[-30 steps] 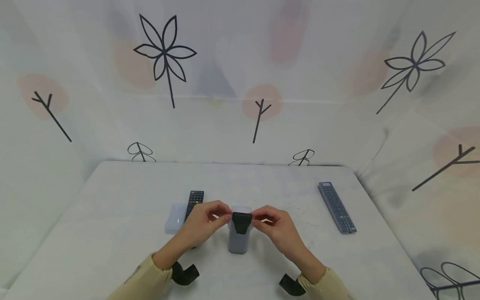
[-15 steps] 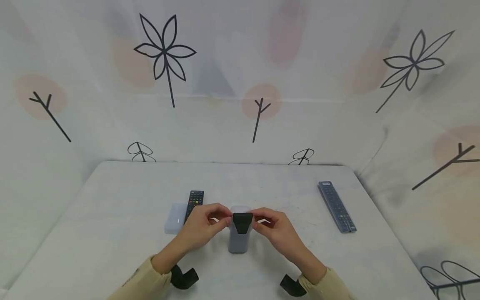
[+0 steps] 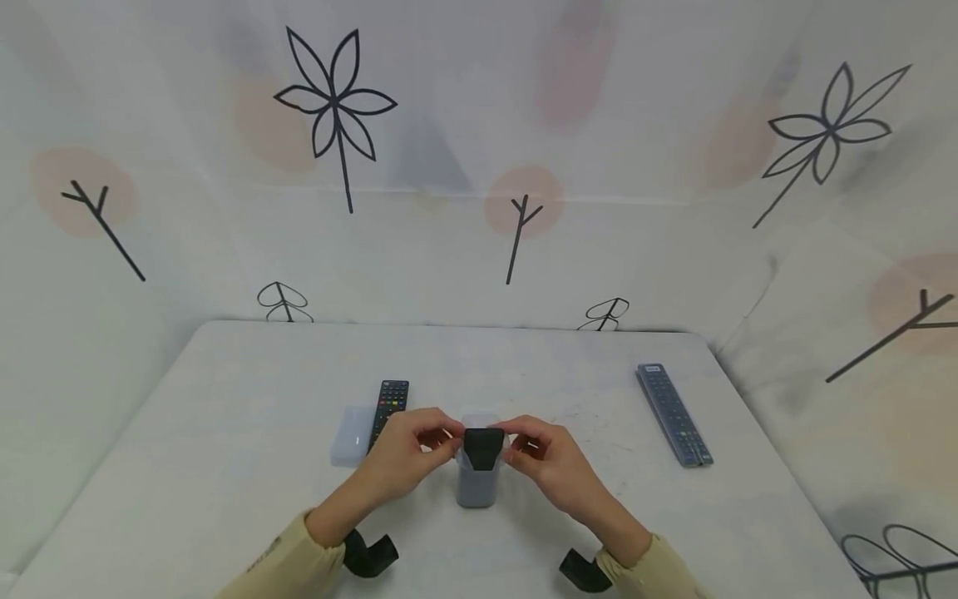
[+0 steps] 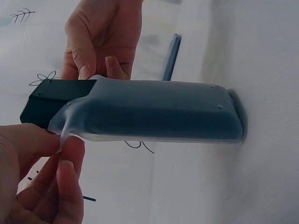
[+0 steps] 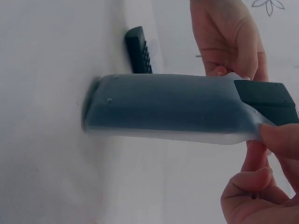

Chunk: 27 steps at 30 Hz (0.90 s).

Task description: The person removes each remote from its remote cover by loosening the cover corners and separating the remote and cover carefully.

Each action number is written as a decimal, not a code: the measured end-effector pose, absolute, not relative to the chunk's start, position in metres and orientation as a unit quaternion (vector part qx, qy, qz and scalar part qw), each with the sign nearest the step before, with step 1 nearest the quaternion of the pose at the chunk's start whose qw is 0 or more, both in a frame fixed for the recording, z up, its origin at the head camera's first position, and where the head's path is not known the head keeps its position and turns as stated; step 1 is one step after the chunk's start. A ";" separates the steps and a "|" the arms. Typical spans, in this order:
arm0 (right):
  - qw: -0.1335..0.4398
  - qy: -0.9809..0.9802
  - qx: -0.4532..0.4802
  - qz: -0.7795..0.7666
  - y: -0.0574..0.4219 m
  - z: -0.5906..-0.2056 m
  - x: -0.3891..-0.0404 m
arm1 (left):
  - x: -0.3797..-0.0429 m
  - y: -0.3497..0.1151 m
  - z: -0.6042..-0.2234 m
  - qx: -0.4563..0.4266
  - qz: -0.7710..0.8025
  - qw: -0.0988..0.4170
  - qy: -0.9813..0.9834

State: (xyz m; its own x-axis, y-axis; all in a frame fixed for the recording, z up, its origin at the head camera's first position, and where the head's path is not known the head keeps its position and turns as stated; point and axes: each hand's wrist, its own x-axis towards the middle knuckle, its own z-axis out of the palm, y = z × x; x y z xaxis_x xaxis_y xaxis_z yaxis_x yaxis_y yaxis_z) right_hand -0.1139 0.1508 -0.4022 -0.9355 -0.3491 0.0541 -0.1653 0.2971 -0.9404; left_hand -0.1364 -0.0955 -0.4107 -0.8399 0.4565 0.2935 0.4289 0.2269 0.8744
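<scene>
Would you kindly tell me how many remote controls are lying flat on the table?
2: the black remote, partly hidden by the left hand, and the bluish remote, over toward the right.

No readable text
The keys (image 3: 392, 394) of the black remote control (image 3: 389, 405) and pale label (image 3: 653, 368) on the blue remote control (image 3: 677, 418) are too small

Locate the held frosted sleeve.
In the head view, the frosted sleeve is low centre, around most of the dark device, its open end between the left hand and right hand.
</scene>
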 end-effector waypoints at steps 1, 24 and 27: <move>0.081 0.801 -0.163 -0.571 0.151 -0.402 -0.114 | -0.136 -0.095 -0.411 0.286 0.551 0.008 0.784; 0.084 0.832 -0.188 -0.515 0.154 -0.407 -0.114 | -0.134 -0.094 -0.413 0.320 0.486 -0.014 0.813; 0.093 0.831 -0.190 -0.514 0.155 -0.407 -0.114 | -0.133 -0.094 -0.413 0.322 0.477 -0.013 0.818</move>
State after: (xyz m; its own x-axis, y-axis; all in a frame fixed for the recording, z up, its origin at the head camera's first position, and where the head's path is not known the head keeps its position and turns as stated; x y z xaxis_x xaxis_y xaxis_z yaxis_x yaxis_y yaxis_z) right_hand -0.1135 0.1552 -0.4073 -0.9105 -0.4115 0.0410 -0.2207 0.3997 -0.8897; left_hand -0.1328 -0.0943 -0.4128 -0.7920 0.5149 0.3280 0.5393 0.3382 0.7713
